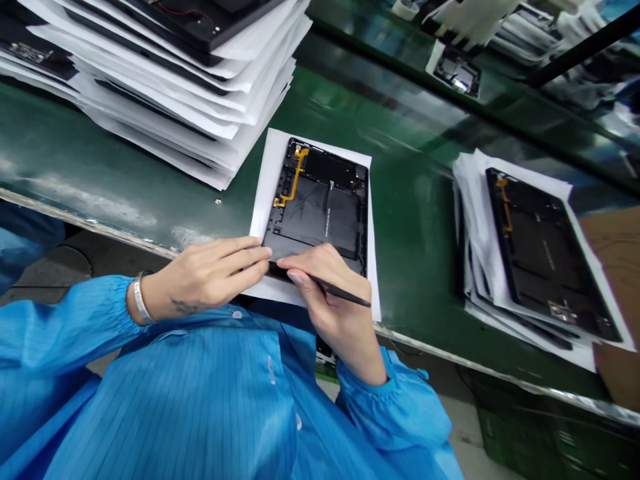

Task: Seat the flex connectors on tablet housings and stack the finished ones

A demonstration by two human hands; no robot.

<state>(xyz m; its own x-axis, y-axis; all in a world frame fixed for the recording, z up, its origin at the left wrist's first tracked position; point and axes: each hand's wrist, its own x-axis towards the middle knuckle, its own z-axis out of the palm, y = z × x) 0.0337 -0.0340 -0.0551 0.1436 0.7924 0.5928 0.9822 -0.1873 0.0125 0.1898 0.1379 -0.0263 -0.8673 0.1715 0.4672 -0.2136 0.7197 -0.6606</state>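
Observation:
An opened tablet housing (pixel 305 217) lies on a white paper sheet (pixel 260 180) in front of me, its black inside facing up. A bent orange flex cable (pixel 296 180) runs along its upper left side. My left hand (pixel 210 273) rests with stretched fingers at the housing's lower left corner, fingertips touching the edge. My right hand (pixel 335 293) is closed in a pinch around slim black tweezers (pixel 345 295) over the near edge. Their working tip is hidden by the fingers.
A tall stack of paper sheets and tablet parts (pixel 235 127) stands at the upper left. On the right, another tablet housing (pixel 545 253) tops a lower stack beside a cardboard box (pixel 615 260). A tiny part (pixel 218 201) lies on the green table (pixel 415 253). Behind, a shelf carries a device (pixel 457 72).

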